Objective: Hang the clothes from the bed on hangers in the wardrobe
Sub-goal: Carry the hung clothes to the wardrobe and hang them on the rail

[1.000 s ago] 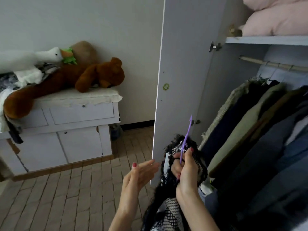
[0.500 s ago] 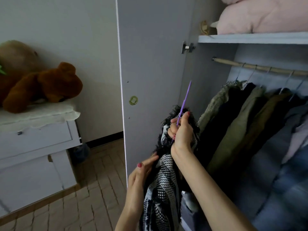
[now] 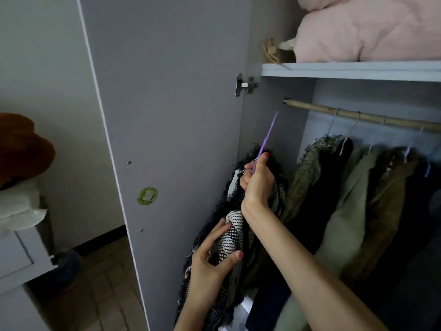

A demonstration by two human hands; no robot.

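A: Nearest items?

B: Left hand (image 3: pixel 212 261) at lower centre, fingers curled round the hanging body of the black-and-white garment (image 3: pixel 232 237), gripping it. Half a second back, only touching the cloth with straighter fingers; a second back, held apart from it, fingers straight.

A: Next out?

B: Right hand (image 3: pixel 257 180), fingers clenched on the stem of the purple hanger (image 3: pixel 268 137), pinching it at the garment's fringed collar. Hook end tilted up and to the right, toward the left end of the wooden rail (image 3: pixel 358 115). Not yet touching the rail.

A: Change over the last second?

B: Hanger and garment raised and carried from beside the edge of the wardrobe door (image 3: pixel 167 115) into the opening. View swung right; white cabinet (image 3: pixel 21 254) and brown plush toy (image 3: pixel 21 149) now at the left edge only. Judged meaning: garment already on its hanger, hooking step about to follow.

A: Free space on the rail?

B: Bare stretch at the left end, near the side wall. Hung coats (image 3: pixel 346 199) on wire hangers fill the remainder to the right.

A: Farther back?

B: Shelf (image 3: pixel 346 69) above the rail, carrying pink bedding (image 3: pixel 370 29). Door hinge (image 3: pixel 245 84) at the shelf's left corner.

A: Labels or writing?

B: One round green sticker (image 3: pixel 147 195) on the door's inner face. Print too small to read. No other writing visible.
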